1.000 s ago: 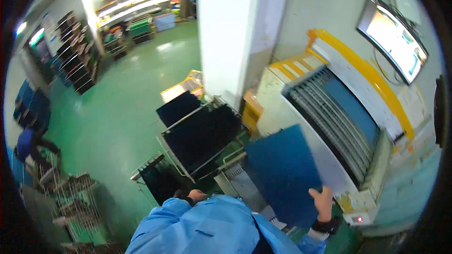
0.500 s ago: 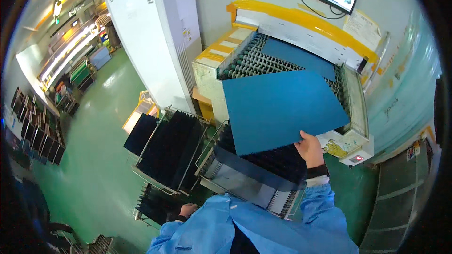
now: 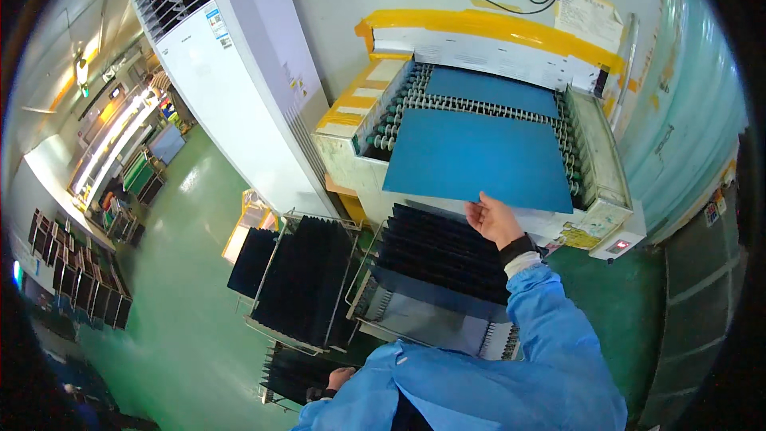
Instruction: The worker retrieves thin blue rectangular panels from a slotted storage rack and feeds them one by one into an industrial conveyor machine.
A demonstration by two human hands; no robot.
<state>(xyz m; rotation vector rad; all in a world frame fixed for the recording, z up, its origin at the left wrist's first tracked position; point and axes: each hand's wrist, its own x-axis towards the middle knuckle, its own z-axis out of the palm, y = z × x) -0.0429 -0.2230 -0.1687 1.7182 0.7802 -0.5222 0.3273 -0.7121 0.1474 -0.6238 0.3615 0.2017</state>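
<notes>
My right hand (image 3: 498,222) has half-curled fingers at the blue panel's (image 3: 479,156) near edge; whether they pinch it I can't tell. My left hand (image 3: 341,377), lower centre, has its grip hidden. The panel lies right of centre on the roller conveyor (image 3: 383,129). I judge this as feeding, calling for squaring, then release.

From far away, I see a front sheet (image 3: 479,160) that is plain blue, and a back sheet (image 3: 491,90) that is blue too. The machine (image 3: 345,152) is off-white, with yellow tape (image 3: 511,30) and yellow-and-white stripes on its left edge. I see a light blue smock (image 3: 550,319), near-black sheets (image 3: 307,271) in the racks, and a green floor (image 3: 179,263).
</notes>
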